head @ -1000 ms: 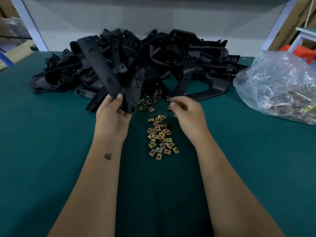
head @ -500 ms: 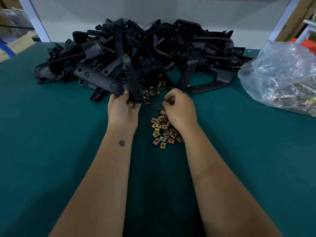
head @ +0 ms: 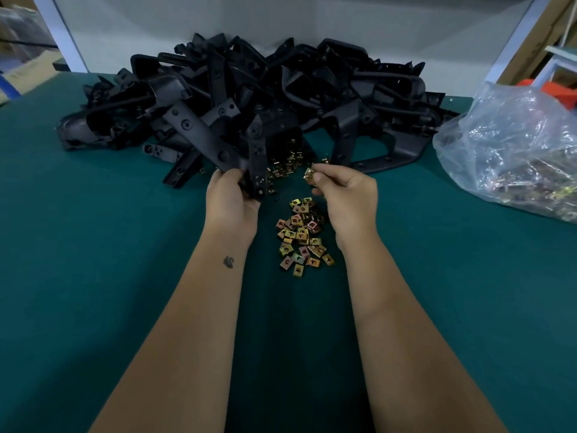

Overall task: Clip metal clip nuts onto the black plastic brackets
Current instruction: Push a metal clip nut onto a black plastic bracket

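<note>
Lifted off the pile of clips (head: 301,235) on the table (head: 93,245), my right hand (head: 346,195) now pinches one clip (head: 309,174) beside the bracket (head: 218,145) my left hand (head: 231,198) grips; I'd line its open mouth squarely with the bracket's edge before pushing.

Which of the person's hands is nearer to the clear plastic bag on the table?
Right. The right hand, pinching a clip nut, lies between the bracket and the clear plastic bag. The left hand grips the black bracket farther from it.
</note>
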Demonstrator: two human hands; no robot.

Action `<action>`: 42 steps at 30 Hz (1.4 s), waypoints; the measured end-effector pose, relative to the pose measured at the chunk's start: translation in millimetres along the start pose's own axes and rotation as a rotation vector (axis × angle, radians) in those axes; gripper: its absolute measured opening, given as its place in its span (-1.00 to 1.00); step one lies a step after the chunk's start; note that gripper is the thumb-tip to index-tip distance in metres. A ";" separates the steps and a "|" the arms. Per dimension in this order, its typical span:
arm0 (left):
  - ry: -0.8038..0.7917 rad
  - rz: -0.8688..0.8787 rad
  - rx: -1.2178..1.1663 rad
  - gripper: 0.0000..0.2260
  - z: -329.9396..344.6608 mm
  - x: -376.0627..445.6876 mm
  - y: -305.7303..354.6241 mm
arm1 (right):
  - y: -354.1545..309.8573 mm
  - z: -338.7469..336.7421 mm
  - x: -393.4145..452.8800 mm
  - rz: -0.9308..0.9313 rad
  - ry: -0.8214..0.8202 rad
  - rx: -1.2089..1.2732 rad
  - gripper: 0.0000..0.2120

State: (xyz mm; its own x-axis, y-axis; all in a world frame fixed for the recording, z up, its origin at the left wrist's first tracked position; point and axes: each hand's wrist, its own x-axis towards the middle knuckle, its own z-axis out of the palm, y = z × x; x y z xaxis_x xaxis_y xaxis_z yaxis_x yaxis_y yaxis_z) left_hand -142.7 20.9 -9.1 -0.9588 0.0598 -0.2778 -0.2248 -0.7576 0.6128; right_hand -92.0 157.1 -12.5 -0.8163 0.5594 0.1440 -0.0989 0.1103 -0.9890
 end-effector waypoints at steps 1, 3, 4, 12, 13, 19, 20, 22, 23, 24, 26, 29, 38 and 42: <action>0.010 -0.022 0.001 -0.75 1.2 0.7 -0.1 | 0.6 0.2 0.6 0.007 0.009 -0.007 -0.75; 0.005 -0.058 0.025 -0.78 4.5 0.8 -1.3 | 1.0 0.5 1.5 0.021 0.017 -0.018 -0.78; -0.001 -0.065 0.051 -0.79 6.3 0.3 -2.1 | 1.2 0.5 1.9 0.018 0.012 -0.029 -0.77; -0.006 -0.064 0.185 -0.77 9.0 -1.4 -4.4 | -0.4 3.2 2.7 -0.065 -0.062 -0.076 -0.76; -0.001 -0.063 0.197 -0.78 8.8 -1.3 -4.2 | 0.0 2.9 2.8 -0.055 -0.078 -0.067 -0.75; -0.016 -0.079 0.205 -0.84 9.7 -2.2 -5.2 | 1.1 -1.7 2.5 -0.012 -0.145 -0.054 -0.71; -0.024 -0.078 0.208 -0.84 9.7 -2.3 -5.3 | 0.9 -1.6 2.3 -0.021 -0.138 -0.067 -0.73; -0.030 -0.071 0.215 -0.85 9.7 -2.4 -5.6 | 0.3 -0.7 2.0 -0.025 -0.120 -0.061 -0.77; -0.030 -0.068 0.220 -0.88 9.5 -2.5 -5.8 | -0.2 -0.2 1.5 -0.023 -0.114 -0.040 -0.78; -0.032 -0.065 0.226 -0.93 9.0 -2.3 -6.4 | -0.3 0.3 1.2 -0.031 -0.109 -0.025 -0.78; -0.028 -0.061 0.235 -0.96 8.5 -2.5 -7.0 | -0.1 0.4 0.8 -0.089 -0.095 -0.056 -0.75; -0.025 -0.053 0.242 -0.93 7.9 -2.1 -7.8 | 0.6 -0.6 0.8 -0.129 -0.085 -0.078 -0.73; -0.081 -0.065 0.163 -0.89 10.0 0.0 -8.7 | -3.3 1.1 0.2 0.049 -0.134 0.334 -0.82; -0.100 -0.092 0.131 -0.86 9.5 0.7 -11.2 | -6.5 1.1 -1.8 0.072 -0.161 0.444 -0.78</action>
State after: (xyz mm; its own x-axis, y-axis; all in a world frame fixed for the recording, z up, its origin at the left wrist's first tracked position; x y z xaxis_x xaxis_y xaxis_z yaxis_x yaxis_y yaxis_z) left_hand -142.5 35.6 -9.1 -0.9442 0.1943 -0.2658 -0.3266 -0.6549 0.6815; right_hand -90.6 154.4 -6.4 -0.9045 0.4142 0.1017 -0.2436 -0.3057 -0.9205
